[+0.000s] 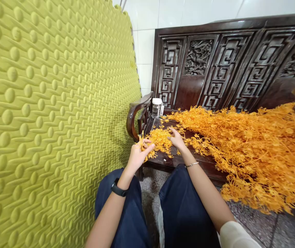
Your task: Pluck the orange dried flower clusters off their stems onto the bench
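Note:
My left hand (138, 153) is closed around a small bunch of orange plastic flower sprigs (144, 144), held just off the front edge of a dark carved wooden bench (188, 162). My right hand (177, 138) rests on the bench seat with its fingers spread, touching a small loose heap of orange sprigs (161, 139). A large pile of the same orange flower branches (261, 151) covers the seat to the right and spills over its front edge. A black band is on my left wrist, a thin bracelet on my right.
A small clear jar with a white lid (157, 107) stands at the bench's back left corner by the armrest (137, 113). A tall yellow-green bumpy foam mat (51, 113) leans upright on the left. My knees in dark trousers (180, 206) are below.

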The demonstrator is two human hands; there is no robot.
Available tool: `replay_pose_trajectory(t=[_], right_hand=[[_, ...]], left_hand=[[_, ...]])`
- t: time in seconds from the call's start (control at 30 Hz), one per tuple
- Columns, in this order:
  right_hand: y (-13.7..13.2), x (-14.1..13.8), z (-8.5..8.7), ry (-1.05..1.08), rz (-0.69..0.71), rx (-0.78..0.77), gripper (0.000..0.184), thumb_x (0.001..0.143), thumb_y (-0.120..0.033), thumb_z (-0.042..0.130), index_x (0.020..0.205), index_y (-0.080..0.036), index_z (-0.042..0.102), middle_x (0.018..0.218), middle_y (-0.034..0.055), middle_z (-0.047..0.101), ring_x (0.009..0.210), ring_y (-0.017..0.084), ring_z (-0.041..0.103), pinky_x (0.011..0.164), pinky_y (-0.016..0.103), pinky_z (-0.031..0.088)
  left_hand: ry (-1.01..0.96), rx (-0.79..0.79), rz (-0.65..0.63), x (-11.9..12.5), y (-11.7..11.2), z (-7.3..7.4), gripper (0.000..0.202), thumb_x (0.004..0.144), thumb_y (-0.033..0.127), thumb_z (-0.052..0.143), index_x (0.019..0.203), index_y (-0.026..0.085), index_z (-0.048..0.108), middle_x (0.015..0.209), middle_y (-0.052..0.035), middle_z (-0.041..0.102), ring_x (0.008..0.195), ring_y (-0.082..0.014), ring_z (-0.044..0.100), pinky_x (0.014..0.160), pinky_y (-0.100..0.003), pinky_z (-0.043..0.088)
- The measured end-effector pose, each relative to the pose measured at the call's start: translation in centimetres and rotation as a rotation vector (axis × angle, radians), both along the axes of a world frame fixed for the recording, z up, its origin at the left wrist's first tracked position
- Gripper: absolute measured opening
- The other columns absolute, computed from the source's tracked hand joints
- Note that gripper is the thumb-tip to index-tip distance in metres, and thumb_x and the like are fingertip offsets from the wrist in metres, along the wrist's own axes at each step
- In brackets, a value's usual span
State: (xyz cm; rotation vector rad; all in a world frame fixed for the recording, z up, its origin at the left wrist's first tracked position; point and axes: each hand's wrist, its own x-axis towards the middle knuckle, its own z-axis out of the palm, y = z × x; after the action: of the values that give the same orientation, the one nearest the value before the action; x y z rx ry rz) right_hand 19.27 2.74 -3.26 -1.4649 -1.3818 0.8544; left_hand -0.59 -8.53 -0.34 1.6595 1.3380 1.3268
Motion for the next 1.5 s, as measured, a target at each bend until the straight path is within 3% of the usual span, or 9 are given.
replay_pose_trajectory(t=[0.2, 0.3, 0.43, 0.6, 0.77, 0.83, 0.97, 1.3, 1.5], right_hand=[[-4.6, -1.6, 2.7, 0.21, 0.867, 0.095, 0.053, 0.076, -0.036, 0.065, 0.126, -0.029, 0.051, 0.14, 0.0037, 0.044, 0.13, 0.02, 0.04, 0.107, 0.038, 0.033], [-6.4, -4.0, 2.9, 0.203, 1.04, 0.075, 0.068, 0.064, -0.033, 0.076, 0.126, -0.027, 0.05, 0.133, 0.004, 0.051, 0.122, 0.019, 0.048, 0.103, 0.034, 0.038], [-7.2, -6.7, 2.3, 0.261, 0.909, 0.037, 0.061, 0.062, -0.036, 0.076, 0.118, -0.022, 0.056, 0.096, 0.0023, 0.066, 0.077, 0.015, 0.063, 0.072, 0.029, 0.052], [-7.0, -5.8, 2.8, 0.257, 0.618, 0.058, 0.031, 0.064, -0.042, 0.073, 0.081, -0.016, 0.068, 0.058, -0.0014, 0.06, 0.048, 0.011, 0.053, 0.056, 0.027, 0.046], [-5.9, -3.4, 3.0, 0.324, 0.435, 0.142, 0.028, 0.063, -0.043, 0.074, 0.065, -0.017, 0.064, 0.051, -0.0023, 0.057, 0.047, 0.011, 0.051, 0.064, 0.029, 0.045], [-5.5, -3.0, 2.8, 0.341, 0.401, 0.159, 0.028, 0.063, -0.043, 0.074, 0.063, -0.017, 0.064, 0.052, -0.0022, 0.057, 0.049, 0.011, 0.052, 0.068, 0.03, 0.045], [-5.5, -3.1, 2.8, 0.331, 0.4, 0.152, 0.03, 0.062, -0.045, 0.074, 0.065, -0.017, 0.064, 0.051, -0.0022, 0.058, 0.049, 0.011, 0.052, 0.069, 0.031, 0.045], [-5.1, -2.4, 2.5, 0.338, 0.338, 0.167, 0.032, 0.062, -0.047, 0.072, 0.062, -0.017, 0.062, 0.052, -0.0008, 0.057, 0.048, 0.011, 0.05, 0.058, 0.028, 0.045], [-5.2, -2.1, 2.9, 0.404, 0.318, 0.149, 0.028, 0.059, -0.042, 0.076, 0.066, -0.017, 0.065, 0.064, 0.0001, 0.061, 0.048, 0.01, 0.051, 0.055, 0.027, 0.043]], left_hand=[[-0.008, 0.061, 0.008, -0.4, -0.1, 0.2, 0.026, 0.08, 0.042, 0.053, 0.074, 0.018, 0.052, 0.074, 0.0003, 0.054, 0.077, -0.0136, 0.053, 0.08, -0.028, 0.04], [0.03, 0.1, 0.112, -0.3, 0.2, -0.4, 0.032, 0.08, 0.047, 0.052, 0.067, 0.018, 0.045, 0.078, -0.0013, 0.047, 0.082, -0.0155, 0.05, 0.083, -0.031, 0.04], [-0.003, 0.063, 0.158, -0.1, 0.7, -0.9, 0.036, 0.081, 0.053, 0.048, 0.074, 0.018, 0.048, 0.085, -0.0043, 0.043, 0.087, -0.0178, 0.048, 0.087, -0.035, 0.04], [-0.333, -0.078, 0.052, -3.2, 0.5, 0.4, 0.04, 0.074, 0.055, 0.056, 0.09, 0.018, 0.053, 0.096, -0.0071, 0.055, 0.091, -0.0189, 0.053, 0.077, -0.033, 0.045], [-0.921, 0.011, 0.712, -9.7, 0.7, 0.8, 0.014, 0.065, 0.025, 0.059, 0.071, 0.016, 0.049, 0.082, -0.0011, 0.051, 0.077, -0.0117, 0.052, 0.063, -0.022, 0.043], [-1.055, 0.039, 0.801, -11.2, 0.7, 0.5, 0.01, 0.062, 0.019, 0.054, 0.067, 0.017, 0.046, 0.076, 0.0005, 0.048, 0.072, -0.01, 0.05, 0.062, -0.021, 0.041], [-1.093, 0.024, 0.608, -11.8, 0.8, 0.1, 0.01, 0.06, 0.019, 0.051, 0.069, 0.017, 0.046, 0.077, -0.0006, 0.05, 0.073, -0.011, 0.052, 0.068, -0.024, 0.043], [-0.951, 0.108, 0.708, -11.2, 1.5, -0.1, 0.009, 0.068, 0.028, 0.042, 0.072, 0.02, 0.038, 0.084, -0.0025, 0.051, 0.08, -0.0127, 0.053, 0.068, -0.025, 0.044], [-0.413, -0.08, 0.066, -6.3, 0.4, 1.6, 0.017, 0.074, 0.033, 0.049, 0.075, 0.017, 0.055, 0.076, -0.0052, 0.063, 0.065, -0.0148, 0.058, 0.062, -0.028, 0.044]])
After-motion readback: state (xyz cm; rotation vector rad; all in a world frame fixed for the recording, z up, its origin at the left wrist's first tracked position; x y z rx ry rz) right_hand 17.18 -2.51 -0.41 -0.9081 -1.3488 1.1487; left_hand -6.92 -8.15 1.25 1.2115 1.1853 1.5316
